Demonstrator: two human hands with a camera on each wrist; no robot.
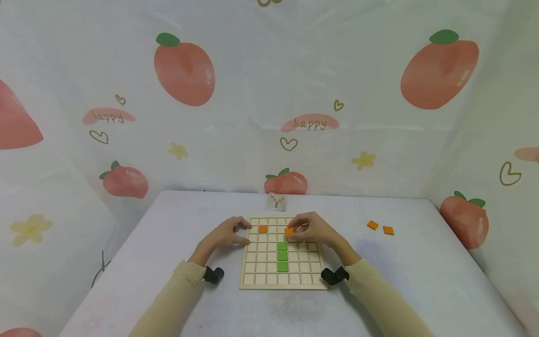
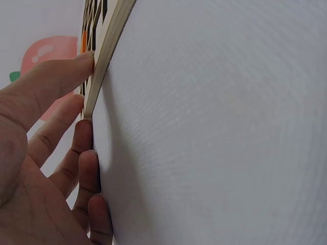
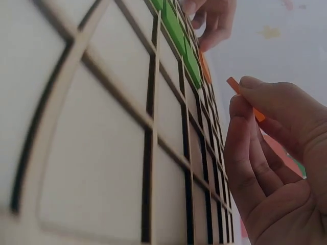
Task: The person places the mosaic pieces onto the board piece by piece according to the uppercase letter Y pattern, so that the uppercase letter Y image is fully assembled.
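A pale wooden grid board (image 1: 261,279) lies flat on the table. In it sit a column of green square tiles (image 1: 282,256) and one orange tile (image 1: 263,229) near the upper left. My right hand (image 1: 316,228) pinches another orange tile (image 1: 288,232) between thumb and fingertips, over the board's upper middle. From the right wrist view, this held tile (image 3: 233,84) is tilted and apart from the grid. With thumb and fingers spread, my left hand (image 1: 225,233) touches the board's left edge, as the left wrist view confirms at the wooden rim (image 2: 104,61).
Two loose orange tiles, one left (image 1: 372,225) and one right (image 1: 388,230), lie on the table to the right. Behind the board is a small card (image 1: 276,202) printed with a coloured grid pattern. A fruit-print curtain (image 1: 236,93) surrounds the white table (image 1: 168,210).
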